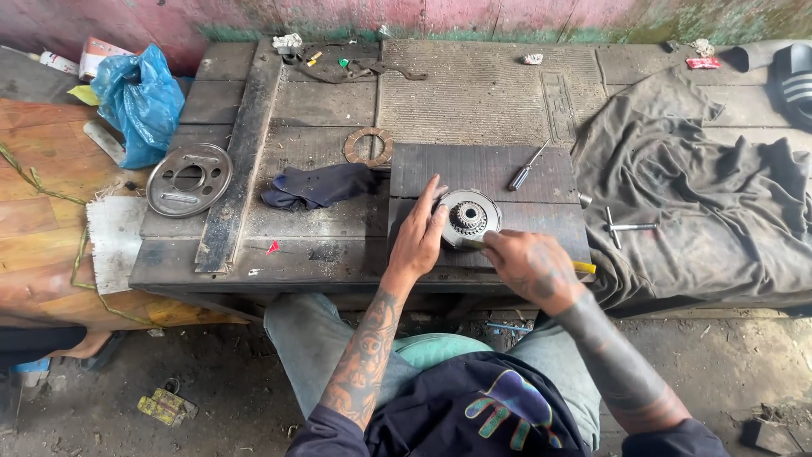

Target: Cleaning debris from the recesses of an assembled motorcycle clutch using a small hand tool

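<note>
The person sat at a low, dark wooden desk (321,110) made of worn planks. On a dark flat board (491,169) laid over the desk's near edge rested a round grey metal disc with a toothed gear at its centre (468,217).

The left hand (419,237) lay open, fingers stretched forward, with its fingertips pressed against the left rim of the disc. The right hand (529,264) was closed around a slim tool with a yellow handle (582,267), whose metal tip reached to the lower edge of the disc just beside the gear.

Farther back on the same board lay a screwdriver with a dark handle (524,171), well apart from both hands. Left of the board sat a crumpled dark blue cloth (317,184), and behind it a flat rust-coloured ring (368,146). At the desk's left edge rested a larger round grey metal plate with cut-out slots (189,178), near a crinkled blue plastic bag (139,97). To the right, a big dark grey cloth (702,195) was spread out, with a T-shaped metal wrench (624,227) lying at its near edge.
</note>
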